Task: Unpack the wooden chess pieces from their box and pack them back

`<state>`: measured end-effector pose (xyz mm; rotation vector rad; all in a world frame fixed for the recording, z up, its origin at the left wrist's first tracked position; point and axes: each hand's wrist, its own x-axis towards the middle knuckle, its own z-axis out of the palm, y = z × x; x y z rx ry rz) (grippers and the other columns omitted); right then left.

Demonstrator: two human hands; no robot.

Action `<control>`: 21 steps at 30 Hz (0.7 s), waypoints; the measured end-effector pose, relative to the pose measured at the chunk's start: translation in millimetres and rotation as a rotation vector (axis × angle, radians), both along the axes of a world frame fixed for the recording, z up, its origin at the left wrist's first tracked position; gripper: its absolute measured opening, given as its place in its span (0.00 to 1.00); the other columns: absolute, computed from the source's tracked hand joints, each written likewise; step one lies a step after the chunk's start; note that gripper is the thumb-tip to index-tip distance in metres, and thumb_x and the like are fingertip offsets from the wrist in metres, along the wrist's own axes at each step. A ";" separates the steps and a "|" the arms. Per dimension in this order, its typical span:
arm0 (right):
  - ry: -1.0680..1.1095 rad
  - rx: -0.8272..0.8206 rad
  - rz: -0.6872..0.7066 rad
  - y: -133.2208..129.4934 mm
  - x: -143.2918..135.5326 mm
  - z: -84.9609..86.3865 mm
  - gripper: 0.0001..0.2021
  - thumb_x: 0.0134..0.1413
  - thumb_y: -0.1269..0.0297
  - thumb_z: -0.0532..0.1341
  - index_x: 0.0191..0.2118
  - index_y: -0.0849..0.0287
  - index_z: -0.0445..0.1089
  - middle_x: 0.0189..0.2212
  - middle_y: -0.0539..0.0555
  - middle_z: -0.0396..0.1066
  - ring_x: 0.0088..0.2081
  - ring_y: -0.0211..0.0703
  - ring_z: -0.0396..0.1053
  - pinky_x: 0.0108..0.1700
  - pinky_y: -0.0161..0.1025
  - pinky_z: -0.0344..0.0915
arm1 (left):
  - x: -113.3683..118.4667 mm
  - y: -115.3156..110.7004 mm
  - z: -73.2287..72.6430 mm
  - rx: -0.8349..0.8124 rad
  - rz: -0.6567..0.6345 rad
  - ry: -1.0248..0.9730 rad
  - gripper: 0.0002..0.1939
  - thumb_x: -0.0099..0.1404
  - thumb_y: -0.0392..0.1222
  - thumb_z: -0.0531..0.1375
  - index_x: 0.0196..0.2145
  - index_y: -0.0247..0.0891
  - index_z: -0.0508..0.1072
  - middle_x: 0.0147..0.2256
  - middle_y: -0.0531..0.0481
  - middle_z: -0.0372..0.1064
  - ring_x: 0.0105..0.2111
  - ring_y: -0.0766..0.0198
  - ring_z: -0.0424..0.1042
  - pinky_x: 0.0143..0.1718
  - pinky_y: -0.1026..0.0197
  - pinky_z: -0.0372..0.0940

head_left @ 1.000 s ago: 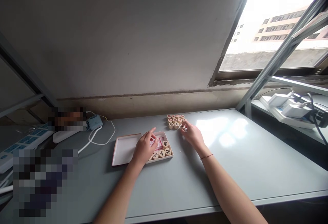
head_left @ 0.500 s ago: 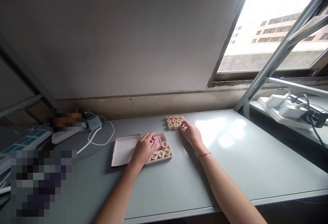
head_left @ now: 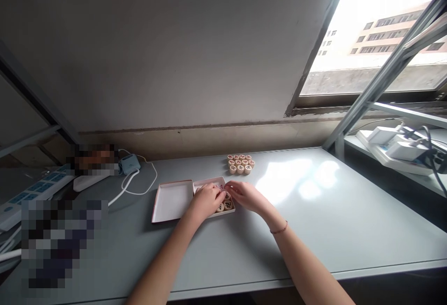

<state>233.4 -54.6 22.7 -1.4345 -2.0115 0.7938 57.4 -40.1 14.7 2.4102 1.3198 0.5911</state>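
Observation:
Both hands are at a shallow white box of wooden Chinese chess pieces. The box's tray [head_left: 209, 182] holds several round pieces [head_left: 228, 205], with part of a pink printed paper showing. My left hand [head_left: 208, 199] lies over the middle of the tray, fingers curled down and thumb close to them; its fingertips are partly hidden. At the tray's right edge, my right hand [head_left: 246, 194] has its fingers pinched together beside the left thumb, and I cannot see what is between them. Behind the box, other Chinese chess pieces [head_left: 240, 162] stand in rows, faces up.
The white box lid [head_left: 172, 200] lies left of the tray on the grey desk [head_left: 314, 230]. A light blue charger [head_left: 129, 163] with white cables and a power strip [head_left: 35, 191] are on the left. More plugs [head_left: 398, 146] sit on a right shelf, behind a metal frame.
My right hand has left the front-row piece behind the box, which now stands free, and come back to the tray's right edge. My left hand has shifted right over the tray.

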 end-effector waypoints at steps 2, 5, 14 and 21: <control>0.034 -0.004 0.002 1.5 0.7 -5.0 0.14 0.60 0.63 0.48 0.29 0.57 0.68 0.21 0.49 0.68 0.23 0.37 0.62 0.25 0.33 0.57 | 3.1 -2.5 3.5 -0.052 0.008 -0.022 0.15 0.66 0.43 0.52 0.28 0.40 0.74 0.31 0.47 0.73 0.32 0.59 0.73 0.33 0.61 0.64; 0.057 -0.025 0.012 5.3 4.8 -9.0 0.14 0.59 0.65 0.47 0.27 0.58 0.66 0.20 0.48 0.66 0.23 0.37 0.62 0.25 0.33 0.56 | 9.1 -4.3 7.4 -0.138 0.029 -0.073 0.11 0.64 0.44 0.54 0.28 0.41 0.73 0.29 0.50 0.74 0.29 0.60 0.72 0.30 0.63 0.63; 0.095 0.337 0.032 7.2 4.2 -9.4 0.16 0.51 0.68 0.59 0.48 0.54 0.65 0.42 0.53 0.71 0.35 0.39 0.68 0.36 0.36 0.66 | 10.4 6.7 3.6 -0.126 0.169 -0.547 0.08 0.64 0.47 0.57 0.35 0.40 0.71 0.34 0.50 0.75 0.32 0.63 0.74 0.36 0.61 0.68; 0.134 0.522 -0.012 9.2 -5.2 -11.8 0.12 0.59 0.63 0.56 0.47 0.54 0.69 0.44 0.57 0.70 0.40 0.43 0.70 0.38 0.40 0.69 | 11.0 -2.7 2.7 -0.141 0.184 -0.700 0.11 0.64 0.49 0.57 0.37 0.39 0.70 0.35 0.48 0.75 0.35 0.62 0.75 0.38 0.61 0.70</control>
